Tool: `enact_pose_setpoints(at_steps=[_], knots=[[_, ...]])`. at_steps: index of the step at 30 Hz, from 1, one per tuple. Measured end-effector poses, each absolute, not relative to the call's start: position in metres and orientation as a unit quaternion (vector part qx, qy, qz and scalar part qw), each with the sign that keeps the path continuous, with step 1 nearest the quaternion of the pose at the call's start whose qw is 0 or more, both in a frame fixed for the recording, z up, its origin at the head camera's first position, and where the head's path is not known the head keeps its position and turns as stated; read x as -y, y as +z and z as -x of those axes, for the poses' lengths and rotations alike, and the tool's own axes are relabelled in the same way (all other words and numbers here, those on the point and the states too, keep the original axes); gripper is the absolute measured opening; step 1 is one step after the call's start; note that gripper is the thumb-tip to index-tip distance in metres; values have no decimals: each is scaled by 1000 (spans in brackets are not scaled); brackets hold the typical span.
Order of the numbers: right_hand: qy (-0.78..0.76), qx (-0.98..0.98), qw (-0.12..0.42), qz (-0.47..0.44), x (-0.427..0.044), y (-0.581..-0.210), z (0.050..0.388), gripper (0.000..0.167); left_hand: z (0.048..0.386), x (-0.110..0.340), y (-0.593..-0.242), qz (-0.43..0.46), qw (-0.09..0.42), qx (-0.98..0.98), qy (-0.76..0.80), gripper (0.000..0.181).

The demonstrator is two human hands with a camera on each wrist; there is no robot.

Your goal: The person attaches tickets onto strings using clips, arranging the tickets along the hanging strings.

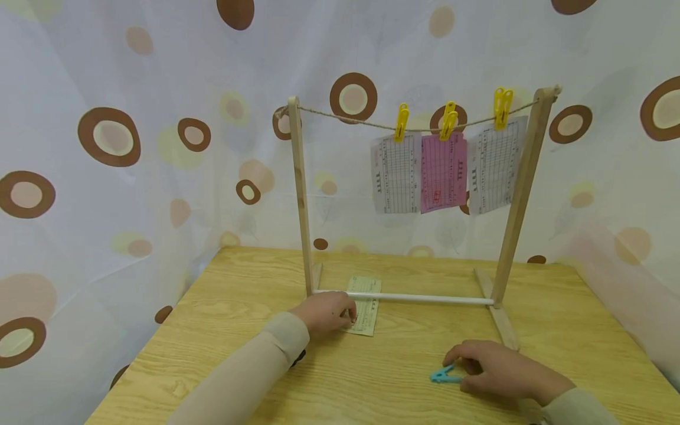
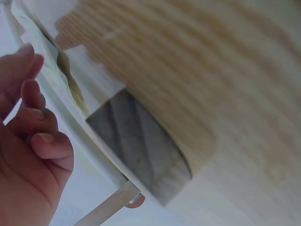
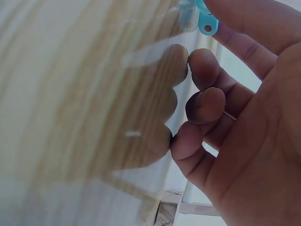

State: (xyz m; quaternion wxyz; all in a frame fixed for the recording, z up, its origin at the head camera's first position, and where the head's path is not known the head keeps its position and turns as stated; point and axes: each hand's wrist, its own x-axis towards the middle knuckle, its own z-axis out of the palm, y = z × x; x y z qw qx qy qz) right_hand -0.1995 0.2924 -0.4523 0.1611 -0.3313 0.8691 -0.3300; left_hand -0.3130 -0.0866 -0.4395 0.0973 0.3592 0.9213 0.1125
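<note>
A pale green printed slip lies on the table, partly under the rack's white crossbar. My left hand is over its left side, fingers bent down; whether they pinch the paper is hidden. In the left wrist view, the curled fingers of that hand are beside the slip, whose edge bows off the tabletop. At the front right, my right hand pinches a blue clothespin between thumb and index finger. The right wrist view shows the clothespin's handle end at the thumb, the other fingers of the hand bent near the tabletop.
A wooden rack carries a string. Yellow clothespins hold a white slip, a pink slip and another white slip on it. The rack's right foot extends toward my right hand. A patterned curtain hangs behind.
</note>
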Motion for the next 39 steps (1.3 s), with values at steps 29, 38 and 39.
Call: enact_pose_setpoints(at_steps=[29, 38, 39], knots=[[-332, -872, 166, 320, -291, -449, 198, 26, 307, 80, -442, -335, 152, -923, 116, 55], [-336, -869, 168, 322, -292, -450, 198, 28, 290, 75, -439, -318, 168, -929, 83, 71], [-336, -869, 168, 323, -291, -450, 198, 28, 287, 75, -438, -317, 170, -929, 83, 71]])
